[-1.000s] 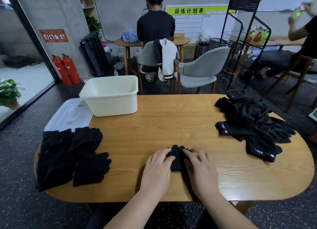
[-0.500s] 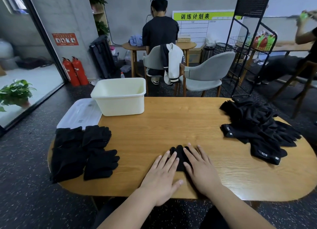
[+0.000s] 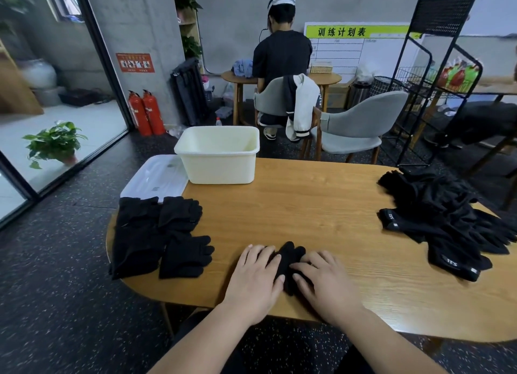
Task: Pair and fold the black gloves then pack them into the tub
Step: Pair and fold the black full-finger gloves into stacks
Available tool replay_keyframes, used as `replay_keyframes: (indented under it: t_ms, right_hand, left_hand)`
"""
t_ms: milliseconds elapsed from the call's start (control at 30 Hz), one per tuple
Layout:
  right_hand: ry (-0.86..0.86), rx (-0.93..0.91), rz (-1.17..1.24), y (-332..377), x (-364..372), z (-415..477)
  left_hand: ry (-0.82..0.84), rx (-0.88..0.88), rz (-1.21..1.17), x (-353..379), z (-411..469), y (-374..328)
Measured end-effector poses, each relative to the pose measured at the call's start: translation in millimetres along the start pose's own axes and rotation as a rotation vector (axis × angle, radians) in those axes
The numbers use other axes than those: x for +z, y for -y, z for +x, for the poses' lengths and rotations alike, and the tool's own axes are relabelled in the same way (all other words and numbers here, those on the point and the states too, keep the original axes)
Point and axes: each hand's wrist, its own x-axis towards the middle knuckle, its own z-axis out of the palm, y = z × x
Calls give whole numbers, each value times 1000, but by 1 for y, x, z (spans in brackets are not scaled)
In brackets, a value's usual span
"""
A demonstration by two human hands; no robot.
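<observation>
A pair of black gloves [image 3: 288, 259] lies near the front edge of the wooden table [image 3: 307, 205], mostly covered by my hands. My left hand [image 3: 256, 278] presses flat on its left side. My right hand [image 3: 326, 282] presses on its right side, fingers pointing inward. Only the glove's fingertips and middle strip show between them. A stack of paired black gloves [image 3: 159, 233] sits at the table's left end. A loose pile of black gloves [image 3: 447, 222] covers the right end. The cream tub [image 3: 219, 155] stands at the far left of the table.
A clear plastic lid [image 3: 155, 177] lies beside the tub, overhanging the table's left edge. Two grey chairs [image 3: 355, 130] stand behind the table, and a black wire rack [image 3: 436, 74] is at the back right. A person sits at a far table, back turned.
The camera has shifted left, so the table sits further right in view. My fingers have drawn together over the glove, the right hand's fingers now turned inward across it.
</observation>
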Motion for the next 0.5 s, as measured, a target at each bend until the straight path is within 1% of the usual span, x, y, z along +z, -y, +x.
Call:
replay_keyframes:
  t_ms: [67,133,233,300,500]
  right_hand:
    - [-13,-2,24,6,-2,6]
    - [-4,66,53,10,0,12]
    - [50,178,73,17,8,17]
    - [74,203,113,25,12,18]
    - [109,253,287,55,19,19]
  left_hand:
    - [-39,-100,-53,-2,-4,3]
    - [-77,-207,-62,-4,-7,6]
    - [-11,-377,-119,-11,-6,6]
    - [16,-470,-223,-16,-2,6]
    - [21,-684,-614,-28,7,15]
